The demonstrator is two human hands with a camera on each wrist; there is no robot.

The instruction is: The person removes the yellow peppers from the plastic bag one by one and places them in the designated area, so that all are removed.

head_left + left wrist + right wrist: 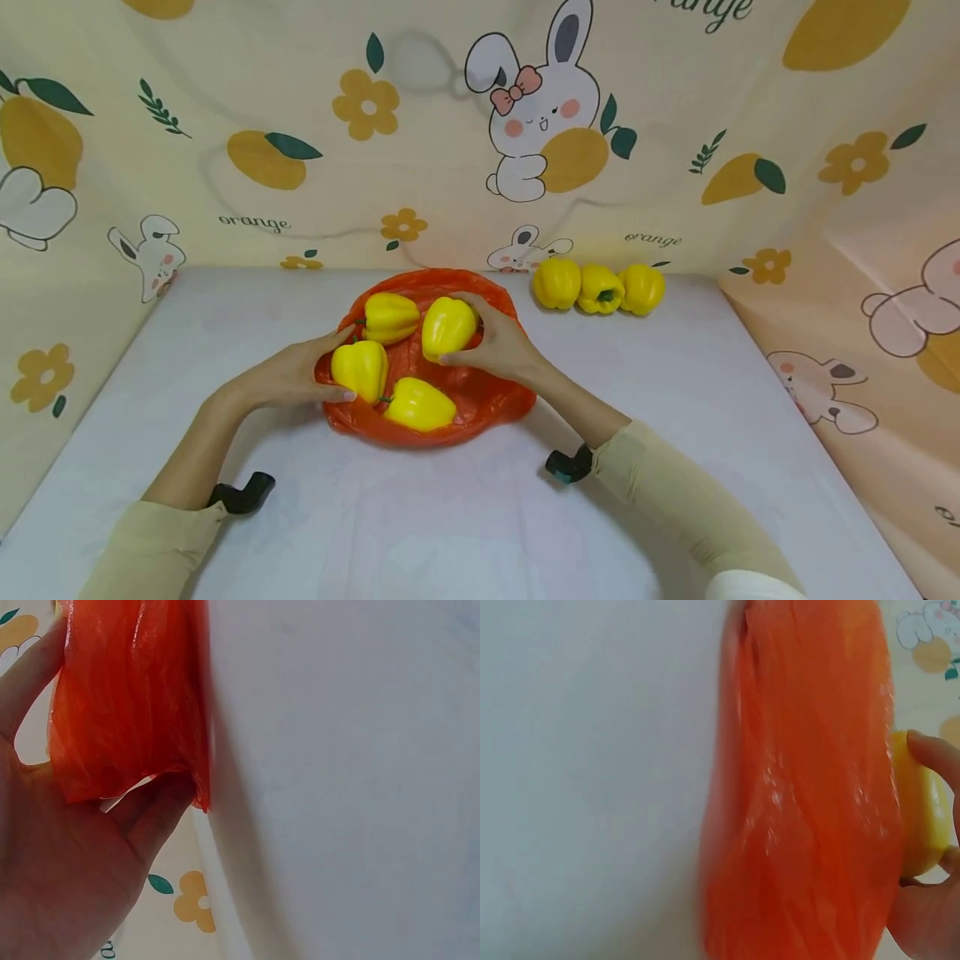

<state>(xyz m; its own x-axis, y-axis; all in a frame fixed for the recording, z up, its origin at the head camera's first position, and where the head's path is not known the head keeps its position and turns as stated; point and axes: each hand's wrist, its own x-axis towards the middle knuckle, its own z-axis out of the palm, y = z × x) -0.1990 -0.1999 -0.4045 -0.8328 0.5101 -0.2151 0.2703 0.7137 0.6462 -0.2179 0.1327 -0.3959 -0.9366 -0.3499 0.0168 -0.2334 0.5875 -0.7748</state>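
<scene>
A red plastic bag lies spread open on the table. My left hand grips its left side, thumb at the near rim and fingers behind; the left wrist view shows the bag's red wall between them. A yellow bell pepper is held in my right hand above the right half of the bag's opening. Inside the bag are three more: one pepper at the back, another pepper beside my left hand, and a third pepper at the front. In the right wrist view the bag partly hides the held pepper.
Three yellow bell peppers stand in a row at the table's back edge, right of the bag. A cloth printed with rabbits and oranges hangs behind and beside the white table.
</scene>
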